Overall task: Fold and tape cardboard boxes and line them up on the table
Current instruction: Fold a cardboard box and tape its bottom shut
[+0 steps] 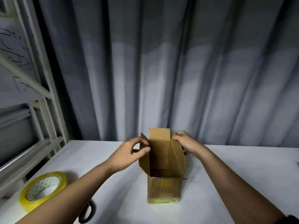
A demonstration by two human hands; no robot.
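Cardboard box (164, 188) is stood upright, open top up; its inside is dark. Side flaps are pinched by left hand (129, 153) and right hand (186, 143).

I see both forearms bare, without sleeves, from the bottom edge up to the left hand (127, 155) and the right hand (187, 143). Something dark sits at my right arm's lower end, in the corner.
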